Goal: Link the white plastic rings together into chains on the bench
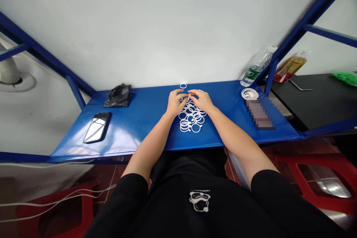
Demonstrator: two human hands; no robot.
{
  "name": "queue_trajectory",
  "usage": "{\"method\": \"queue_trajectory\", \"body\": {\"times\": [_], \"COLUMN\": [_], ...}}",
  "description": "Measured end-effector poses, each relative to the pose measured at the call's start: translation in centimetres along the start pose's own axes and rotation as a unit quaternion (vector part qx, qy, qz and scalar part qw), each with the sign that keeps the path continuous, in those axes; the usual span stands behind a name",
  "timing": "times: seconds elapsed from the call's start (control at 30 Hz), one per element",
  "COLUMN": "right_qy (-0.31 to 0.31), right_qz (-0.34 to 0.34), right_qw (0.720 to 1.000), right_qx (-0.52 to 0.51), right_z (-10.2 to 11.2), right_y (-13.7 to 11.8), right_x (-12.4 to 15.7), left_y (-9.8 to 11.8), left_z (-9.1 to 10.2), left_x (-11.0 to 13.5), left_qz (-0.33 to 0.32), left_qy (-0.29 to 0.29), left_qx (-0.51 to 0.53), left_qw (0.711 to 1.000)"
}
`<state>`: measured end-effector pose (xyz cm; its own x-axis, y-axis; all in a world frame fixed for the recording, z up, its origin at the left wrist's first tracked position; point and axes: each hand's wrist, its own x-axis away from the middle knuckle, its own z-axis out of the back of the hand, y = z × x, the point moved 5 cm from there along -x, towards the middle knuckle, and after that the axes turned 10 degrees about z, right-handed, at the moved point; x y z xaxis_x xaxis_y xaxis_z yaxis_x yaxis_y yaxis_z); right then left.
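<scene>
A loose heap of thin white rings (196,128), several with a small knob on the rim, lies on the blue tabletop (147,119). Over the far end of this heap, my left hand (175,103) and my right hand (204,101) come together with fingertips almost meeting. Both hands are closed, thumb and index finger bent towards each other around a white ring, of which only a small part shows between the fingertips. The rest of it is hidden or blends with the heap. One single ring (183,86) lies apart, beyond my hands near the wall.
On the left are a black plastic bag (118,95) and a phone (97,128). On the right stand a water bottle (255,70), a coiled white cable (250,94) and a blurred-out rectangular item (260,114). Blue frame bars (75,91) rise at both ends; a wall closes the back.
</scene>
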<state>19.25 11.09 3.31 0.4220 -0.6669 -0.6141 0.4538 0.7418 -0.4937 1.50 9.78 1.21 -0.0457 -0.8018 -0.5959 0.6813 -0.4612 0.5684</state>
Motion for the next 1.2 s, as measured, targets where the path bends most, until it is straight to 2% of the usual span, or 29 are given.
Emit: {"method": "queue_trajectory", "body": {"times": [0.33, 0.73, 1.2], "right_qy": [0.032, 0.038, 0.004], "right_qz": [-0.065, -0.077, -0.061], "right_qw": [0.994, 0.989, 0.995], "right_qx": [-0.085, -0.118, -0.081], "right_z": [0.12, -0.17, -0.08], "right_y": [0.10, 0.43, 0.19], "right_x": [0.33, 0.43, 0.34], "left_y": [0.43, 0.81, 0.83], "left_z": [0.39, 0.53, 0.43], "left_x": [0.03, 0.08, 0.17], "left_qz": [-0.011, -0.008, -0.003], "left_qy": [0.006, 0.021, 0.011], "left_qx": [0.014, 0.011, 0.022], "left_qw": [1.000, 1.000, 1.000]}}
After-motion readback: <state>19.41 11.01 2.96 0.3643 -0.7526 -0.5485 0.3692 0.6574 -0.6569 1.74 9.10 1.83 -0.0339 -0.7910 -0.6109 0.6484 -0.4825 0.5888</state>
